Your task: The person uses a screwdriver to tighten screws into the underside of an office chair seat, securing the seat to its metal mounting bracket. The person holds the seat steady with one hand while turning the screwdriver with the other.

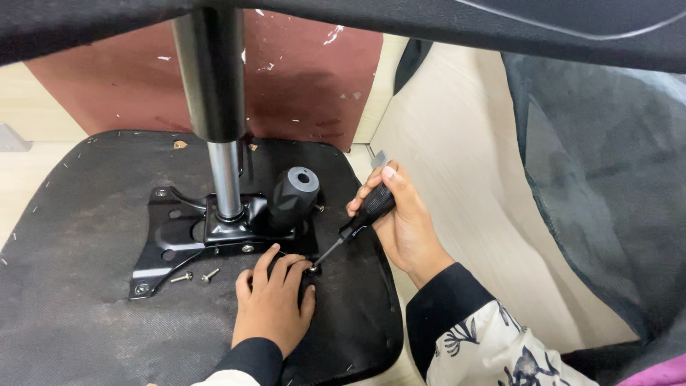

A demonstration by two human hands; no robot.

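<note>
Driving a screw (312, 269) at the metal plate's (161, 246) right edge under the upturned chair seat (71, 286): right hand (400, 218) grips the screwdriver (357, 225), left hand (275, 300) steadies with fingertips; firm turning likely follows.

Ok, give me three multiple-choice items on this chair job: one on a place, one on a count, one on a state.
1. Where do the loose screws lie?
A. on the seat underside, beside the mounting plate
B. on the wooden floor
C. in the left hand

2. How many loose screws?
A. one
B. two
C. five

3. What is the right hand doing?
A. resting open
B. gripping a screwdriver
C. holding the gas cylinder

Answers: 1 A, they lie on the black fabric; 2 B, two show; 3 B, fingers wrap its handle.
</note>
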